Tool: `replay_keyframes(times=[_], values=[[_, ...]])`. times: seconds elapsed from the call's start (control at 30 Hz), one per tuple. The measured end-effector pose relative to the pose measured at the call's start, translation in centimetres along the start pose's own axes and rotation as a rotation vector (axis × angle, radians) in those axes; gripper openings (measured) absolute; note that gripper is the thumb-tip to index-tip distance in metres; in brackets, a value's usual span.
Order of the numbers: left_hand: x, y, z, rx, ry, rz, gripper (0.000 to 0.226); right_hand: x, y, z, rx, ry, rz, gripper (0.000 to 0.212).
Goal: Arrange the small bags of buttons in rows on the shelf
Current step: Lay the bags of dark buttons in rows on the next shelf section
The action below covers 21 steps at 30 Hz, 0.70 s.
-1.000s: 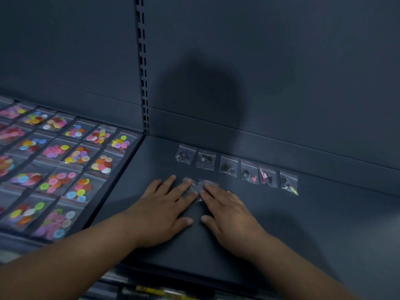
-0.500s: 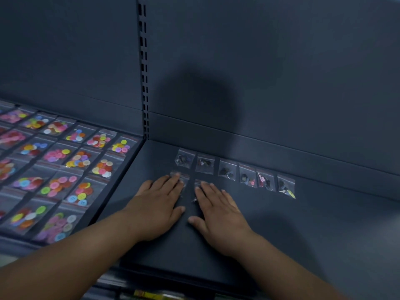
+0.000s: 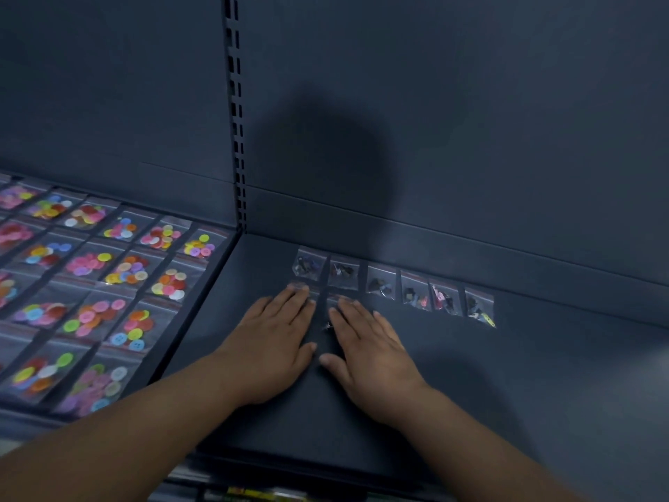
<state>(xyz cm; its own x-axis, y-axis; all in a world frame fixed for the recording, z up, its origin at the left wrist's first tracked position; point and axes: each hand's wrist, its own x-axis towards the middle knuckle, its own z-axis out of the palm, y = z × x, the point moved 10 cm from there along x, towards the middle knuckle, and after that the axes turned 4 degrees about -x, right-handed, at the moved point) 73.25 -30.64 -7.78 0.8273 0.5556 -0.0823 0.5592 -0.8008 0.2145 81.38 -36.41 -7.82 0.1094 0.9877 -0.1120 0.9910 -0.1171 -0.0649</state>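
Note:
Several small clear bags of dark buttons (image 3: 380,283) lie in a row near the back of the dark shelf (image 3: 543,375). My left hand (image 3: 269,338) lies flat with straight fingers on a second-row bag (image 3: 299,286), only its top edge showing. My right hand (image 3: 369,347) lies flat beside it, its fingertips on another bag (image 3: 335,298) that is mostly hidden. Both bags sit just in front of the row's two leftmost bags.
The neighbouring shelf section (image 3: 202,309) to the left holds several rows of bags with bright coloured buttons (image 3: 126,269). A slotted upright (image 3: 235,139) divides the two sections. The dark back wall (image 3: 470,139) rises behind the row.
Both hands have slid the two bags away from me toward the back row and slightly left. The left hand now covers its bag more.

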Motion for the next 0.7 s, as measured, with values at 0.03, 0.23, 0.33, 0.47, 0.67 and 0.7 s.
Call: replay_keyframes(times=[0.03,0.23,0.33,0.47,0.67,0.7], values=[[0.0,-0.1,0.0,0.003,-0.004,0.001,0.092,0.0,0.1,0.1,0.005,-0.001,0.006,0.092],[0.6,-0.2,0.1,0.007,-0.021,-0.005,0.094,0.5,0.5,0.0,0.021,-0.024,0.032,0.096],[0.4,-0.1,-0.3,0.002,-0.001,0.005,0.092,0.4,0.4,-0.4,0.04,-0.019,0.036,0.095],[-0.4,0.2,-2.5,0.029,0.073,-0.007,0.091,0.4,-0.3,-2.1,0.024,0.034,0.011,0.092],[-3.7,-2.5,-7.4,0.113,0.297,-0.182,0.066,2.0,-3.6,-6.1,0.018,0.14,-0.19,0.061],[-4.8,-3.3,-7.8,0.123,0.306,-0.244,0.064,2.3,-4.6,-6.7,0.026,0.151,-0.229,0.061]])
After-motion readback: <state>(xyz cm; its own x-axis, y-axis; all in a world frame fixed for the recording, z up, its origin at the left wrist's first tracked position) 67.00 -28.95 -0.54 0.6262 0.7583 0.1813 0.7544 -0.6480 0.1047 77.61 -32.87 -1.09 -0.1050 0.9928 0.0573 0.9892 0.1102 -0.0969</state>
